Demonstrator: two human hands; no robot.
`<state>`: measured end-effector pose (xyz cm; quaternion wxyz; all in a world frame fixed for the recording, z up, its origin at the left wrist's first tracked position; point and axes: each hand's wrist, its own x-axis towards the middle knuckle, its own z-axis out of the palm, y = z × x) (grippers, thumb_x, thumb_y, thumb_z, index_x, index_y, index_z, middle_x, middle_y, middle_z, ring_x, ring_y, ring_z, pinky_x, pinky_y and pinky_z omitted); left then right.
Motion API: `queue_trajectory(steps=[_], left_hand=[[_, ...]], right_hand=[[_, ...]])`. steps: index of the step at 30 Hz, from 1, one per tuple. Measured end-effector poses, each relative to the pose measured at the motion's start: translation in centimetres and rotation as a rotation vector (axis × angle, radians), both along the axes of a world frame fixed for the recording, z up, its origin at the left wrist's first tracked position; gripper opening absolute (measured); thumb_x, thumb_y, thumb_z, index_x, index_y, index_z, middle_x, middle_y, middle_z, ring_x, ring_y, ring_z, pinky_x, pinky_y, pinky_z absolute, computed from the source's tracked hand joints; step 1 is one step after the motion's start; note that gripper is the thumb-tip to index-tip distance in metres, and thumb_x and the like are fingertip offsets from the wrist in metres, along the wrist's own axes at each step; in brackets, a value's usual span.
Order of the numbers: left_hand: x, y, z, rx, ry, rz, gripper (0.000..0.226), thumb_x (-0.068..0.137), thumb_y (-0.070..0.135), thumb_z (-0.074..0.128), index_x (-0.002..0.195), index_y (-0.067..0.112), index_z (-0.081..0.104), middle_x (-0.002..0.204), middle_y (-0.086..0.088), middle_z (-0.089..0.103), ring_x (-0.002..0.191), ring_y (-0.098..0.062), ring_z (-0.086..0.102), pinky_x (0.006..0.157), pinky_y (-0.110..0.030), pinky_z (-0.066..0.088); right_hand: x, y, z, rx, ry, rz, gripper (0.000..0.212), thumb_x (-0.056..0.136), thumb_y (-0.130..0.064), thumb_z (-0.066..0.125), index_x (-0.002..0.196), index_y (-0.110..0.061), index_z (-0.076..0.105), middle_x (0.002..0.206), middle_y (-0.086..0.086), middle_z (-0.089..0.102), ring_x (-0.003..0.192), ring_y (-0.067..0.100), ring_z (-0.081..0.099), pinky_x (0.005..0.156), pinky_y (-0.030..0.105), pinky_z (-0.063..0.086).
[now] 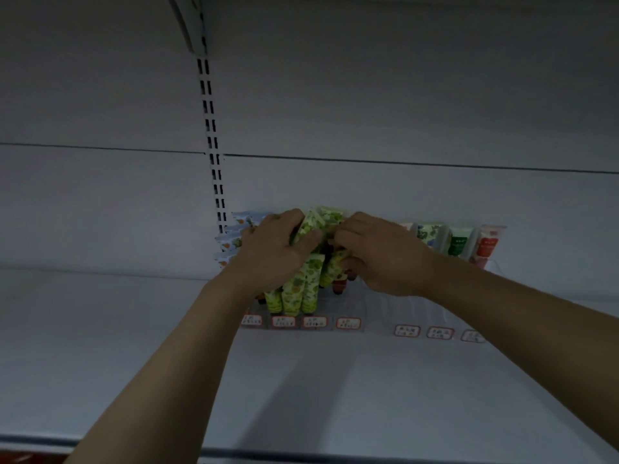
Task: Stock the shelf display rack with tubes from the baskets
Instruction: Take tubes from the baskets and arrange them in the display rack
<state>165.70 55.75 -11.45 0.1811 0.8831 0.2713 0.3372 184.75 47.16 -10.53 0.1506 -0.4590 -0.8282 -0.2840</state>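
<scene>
Clear display rack [368, 308]: at the back of the white shelf [134, 346], green tubes [294, 294] standing in rows.
Left hand [278, 249]: fingers and thumb clasp a green leaf-print tube [311, 226], tilted above those rows.
Right hand [382, 254]: fingers curled round a second green tube [336, 265], just beside.

The left hand [278, 252] is covering most of the pale tubes [234, 236] at mid-frame left. The right hand [382, 256] is hiding whatever is standing behind it, its fingertips disappearing among the green tubes [308, 283]. The labels [315, 322] are showing print too small to read. Both forearms [160, 380] are running off the frame's edges.
</scene>
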Motion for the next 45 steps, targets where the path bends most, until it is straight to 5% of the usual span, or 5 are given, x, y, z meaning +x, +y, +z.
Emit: queue_trajectory(steps=[7, 13, 31, 35, 45], left_hand=[[0.2, 0.3, -0.4, 0.013, -0.002, 0.002, 0.039, 0.097, 0.052, 0.038, 0.072, 0.023, 0.034, 0.065, -0.001, 0.033, 0.060, -0.015, 0.033, 0.068, -0.037, 0.026], [0.3, 0.2, -0.2, -0.005, -0.028, 0.012, 0.037, 0.099, 0.043, 0.040, 0.069, 0.026, 0.027, 0.064, 0.000, 0.029, 0.058, -0.012, 0.029, 0.073, -0.047, 0.035], [-0.1, 0.2, -0.4, 0.015, -0.044, 0.036, 0.037, 0.098, 0.046, 0.039, 0.068, 0.030, 0.026, 0.063, 0.004, 0.029, 0.058, -0.007, 0.029, 0.085, -0.053, 0.039], [-0.1, 0.3, -0.4, 0.008, -0.056, 0.032, 0.033, 0.092, 0.054, 0.034, 0.067, 0.032, 0.029, 0.063, 0.007, 0.031, 0.060, -0.005, 0.030, 0.083, -0.054, 0.039], [-0.2, 0.1, -0.5, 0.028, -0.035, 0.042, 0.035, 0.094, 0.051, 0.035, 0.068, 0.030, 0.025, 0.064, 0.005, 0.026, 0.059, -0.007, 0.027, 0.082, -0.052, 0.039]], right_hand=[[-0.3, 0.7, 0.6, -0.019, -0.067, -0.053, 0.013, 0.081, -0.016, 0.057, 0.091, -0.011, 0.063, 0.089, 0.005, 0.065, 0.086, 0.021, 0.052, 0.071, 0.029, 0.031], [-0.7, 0.6, 2.0, -0.112, -0.163, -0.016, 0.010, 0.081, -0.019, 0.058, 0.088, -0.012, 0.060, 0.073, 0.004, 0.064, 0.073, 0.025, 0.058, 0.070, 0.032, 0.050], [-1.0, 1.4, 3.6, -0.399, -0.056, -0.100, 0.021, 0.093, -0.014, 0.055, 0.111, -0.006, 0.063, 0.104, 0.011, 0.062, 0.097, 0.027, 0.053, 0.084, 0.040, 0.046], [-0.7, 1.6, 3.5, -0.398, -0.044, -0.100, 0.016, 0.093, -0.013, 0.056, 0.103, -0.003, 0.065, 0.103, 0.010, 0.061, 0.100, 0.025, 0.053, 0.083, 0.027, 0.039], [-1.3, 2.4, 3.9, -0.430, -0.169, -0.186, 0.022, 0.096, -0.018, 0.051, 0.106, -0.004, 0.064, 0.111, 0.008, 0.058, 0.104, 0.022, 0.052, 0.079, 0.023, 0.034]])
